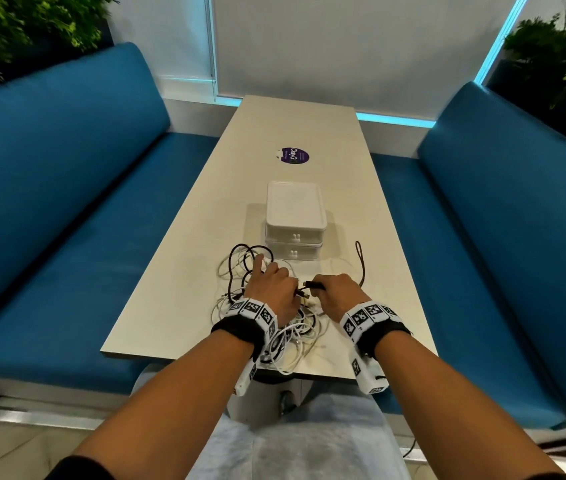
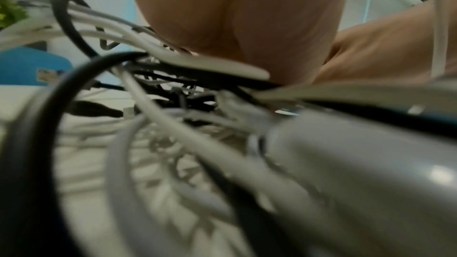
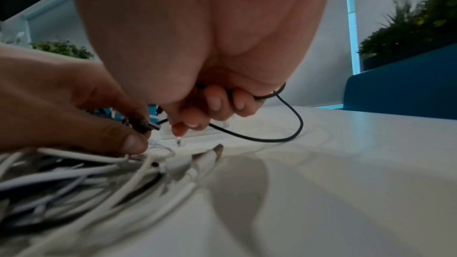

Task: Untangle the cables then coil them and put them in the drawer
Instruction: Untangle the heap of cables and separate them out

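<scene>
Black cable (image 3: 284,136) (plug end) gripped by right-hand fingers (image 3: 215,103).

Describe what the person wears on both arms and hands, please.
Both hands, left hand and right hand, are bare, without gloves or rings in view. Each wrist carries a black wristband ringed by white blocks printed with black square markers. A white camera housing hangs below each wrist. The forearms are bare; dark sleeve edges show at the bottom of the head view.
</scene>
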Motion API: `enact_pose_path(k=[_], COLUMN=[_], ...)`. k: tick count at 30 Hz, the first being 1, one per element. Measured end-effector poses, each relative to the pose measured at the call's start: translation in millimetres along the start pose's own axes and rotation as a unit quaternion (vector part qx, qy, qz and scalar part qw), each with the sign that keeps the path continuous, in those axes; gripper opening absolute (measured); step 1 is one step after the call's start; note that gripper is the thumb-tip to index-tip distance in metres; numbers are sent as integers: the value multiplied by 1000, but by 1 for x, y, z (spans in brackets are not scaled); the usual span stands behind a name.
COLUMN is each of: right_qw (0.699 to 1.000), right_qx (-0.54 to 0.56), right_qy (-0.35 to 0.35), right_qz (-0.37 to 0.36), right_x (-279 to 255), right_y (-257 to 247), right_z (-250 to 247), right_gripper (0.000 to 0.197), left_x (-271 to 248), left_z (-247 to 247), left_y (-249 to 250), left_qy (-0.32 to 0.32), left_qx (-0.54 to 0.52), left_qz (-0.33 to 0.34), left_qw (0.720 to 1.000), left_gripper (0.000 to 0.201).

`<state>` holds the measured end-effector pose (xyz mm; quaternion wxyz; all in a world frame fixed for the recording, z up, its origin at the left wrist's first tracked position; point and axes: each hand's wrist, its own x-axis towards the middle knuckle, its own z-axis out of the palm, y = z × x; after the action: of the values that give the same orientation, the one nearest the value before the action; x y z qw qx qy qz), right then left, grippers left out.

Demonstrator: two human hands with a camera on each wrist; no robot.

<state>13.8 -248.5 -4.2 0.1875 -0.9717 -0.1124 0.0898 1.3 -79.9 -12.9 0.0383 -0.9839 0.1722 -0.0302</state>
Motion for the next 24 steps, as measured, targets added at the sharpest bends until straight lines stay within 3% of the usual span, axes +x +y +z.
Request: enact_pose_path(k=[6,10,18,24], right_qw=[1000,996,981,982], right_qx=[-16,-22,-71,-106], right_qy=[5,28,39,34], right_qz=[23,79,175,153], right_x=[-2,-6,-8,-10], right_y=[18,42,63,45], right_z=[-10,-22,-29,-11], right_gripper=[18,20,20,26], left_x=[-1,1,4,9], left_z=[-2,-9,-14,-10], left_y=[-6,-16,-19,3], left_qy=[-26,-66,-82,-82], left_qx=[-50,-66,-43,25], left_qz=[-23,-7,-14,23], left_qw=[998,996,996,996], left_gripper=[30,37,35,30])
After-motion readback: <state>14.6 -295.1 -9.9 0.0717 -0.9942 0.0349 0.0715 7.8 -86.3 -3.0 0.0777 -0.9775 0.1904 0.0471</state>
